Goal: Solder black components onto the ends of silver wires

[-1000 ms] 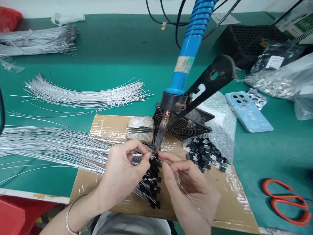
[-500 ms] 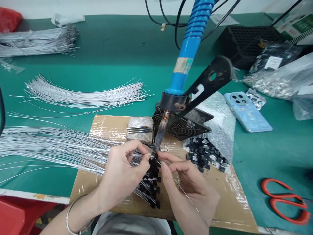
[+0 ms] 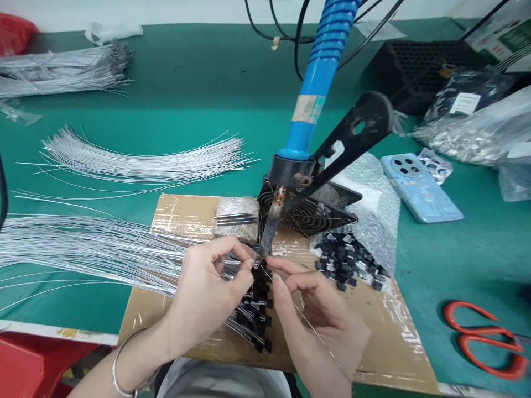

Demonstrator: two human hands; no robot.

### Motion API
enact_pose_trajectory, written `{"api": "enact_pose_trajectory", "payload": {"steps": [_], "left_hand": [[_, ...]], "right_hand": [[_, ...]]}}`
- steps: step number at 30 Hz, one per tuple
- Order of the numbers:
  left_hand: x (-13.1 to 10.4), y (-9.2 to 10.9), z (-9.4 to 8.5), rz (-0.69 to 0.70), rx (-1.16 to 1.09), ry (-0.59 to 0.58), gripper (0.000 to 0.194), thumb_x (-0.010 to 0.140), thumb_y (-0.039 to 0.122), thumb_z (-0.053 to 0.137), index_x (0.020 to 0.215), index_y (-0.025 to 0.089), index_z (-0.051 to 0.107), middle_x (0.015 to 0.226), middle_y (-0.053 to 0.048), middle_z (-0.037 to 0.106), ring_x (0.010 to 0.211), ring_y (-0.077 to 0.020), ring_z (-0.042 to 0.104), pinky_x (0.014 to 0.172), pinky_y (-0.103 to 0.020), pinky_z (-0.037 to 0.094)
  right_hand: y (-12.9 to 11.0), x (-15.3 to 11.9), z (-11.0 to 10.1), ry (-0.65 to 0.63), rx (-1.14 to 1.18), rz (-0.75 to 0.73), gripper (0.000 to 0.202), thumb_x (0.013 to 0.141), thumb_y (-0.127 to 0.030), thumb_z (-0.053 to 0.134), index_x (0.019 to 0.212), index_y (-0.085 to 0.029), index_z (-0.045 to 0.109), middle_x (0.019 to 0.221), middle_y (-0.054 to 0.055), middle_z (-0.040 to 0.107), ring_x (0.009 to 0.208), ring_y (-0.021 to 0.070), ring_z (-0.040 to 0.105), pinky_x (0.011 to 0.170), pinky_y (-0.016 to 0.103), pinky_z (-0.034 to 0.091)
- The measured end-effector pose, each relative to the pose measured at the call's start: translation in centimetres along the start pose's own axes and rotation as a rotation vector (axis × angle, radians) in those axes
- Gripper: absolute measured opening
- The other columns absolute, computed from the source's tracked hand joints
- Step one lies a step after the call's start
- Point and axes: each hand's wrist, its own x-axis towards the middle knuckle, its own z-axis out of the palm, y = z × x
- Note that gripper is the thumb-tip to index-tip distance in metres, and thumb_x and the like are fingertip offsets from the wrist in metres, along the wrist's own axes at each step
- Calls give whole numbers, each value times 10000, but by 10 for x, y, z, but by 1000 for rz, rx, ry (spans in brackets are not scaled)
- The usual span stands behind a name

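Note:
A soldering iron (image 3: 310, 105) with a blue handle is clamped in a black bracket (image 3: 352, 132), its tip slanting down to my fingertips. Thumb and index finger of my left hand (image 3: 211, 293) are pinched just left of the tip, on a tiny piece I cannot make out. My right hand (image 3: 321, 315) is closed on a thin solder wire (image 3: 317, 333), which crosses the palm and leads up towards the tip. Under my hands lie several white wires with black connectors (image 3: 265, 321) on their ends. More of these long wires (image 3: 103, 251) stretch off to the left.
A cardboard sheet (image 3: 390, 337) covers the work spot. Loose black connectors (image 3: 350, 260) are heaped on bubble wrap at right, beside a black fan (image 3: 315, 213). Farther right are a blue phone (image 3: 425, 190) and red-handled scissors (image 3: 485, 331). Another wire bundle (image 3: 153, 166) lies behind.
Both hands keep nearly the same pose at the iron's tip. My right hand appears slightly farther left, and the whole view has shifted a little.

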Motion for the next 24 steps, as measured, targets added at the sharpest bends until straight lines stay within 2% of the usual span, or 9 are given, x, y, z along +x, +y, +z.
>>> {"api": "enact_pose_trajectory", "payload": {"steps": [6, 18, 24], "left_hand": [[1, 0, 1, -10, 2, -10, 118, 810, 230, 615, 712, 191, 667, 830, -45, 773, 807, -213, 690, 683, -316, 477], [-2, 2, 0, 5, 22, 2, 137, 813, 247, 597, 714, 185, 669, 812, -54, 766, 764, -204, 671, 617, -299, 432], [-1, 0, 0, 3, 7, 3, 139, 815, 254, 594, 719, 184, 666, 818, -59, 766, 804, -222, 694, 684, -323, 479]], "right_hand": [[-2, 1, 2, 12, -23, 2, 184, 934, -186, 729, 780, -235, 641, 1076, 67, 832, 981, 210, 805, 860, 290, 623], [1, -2, 3, 30, 19, -7, 165, 917, -172, 754, 807, -243, 654, 1084, 12, 830, 1004, 146, 789, 910, 208, 580], [-1, -2, 3, 36, 20, -7, 163, 922, -161, 752, 810, -243, 667, 1087, 9, 830, 1007, 142, 789, 915, 201, 580]]}}
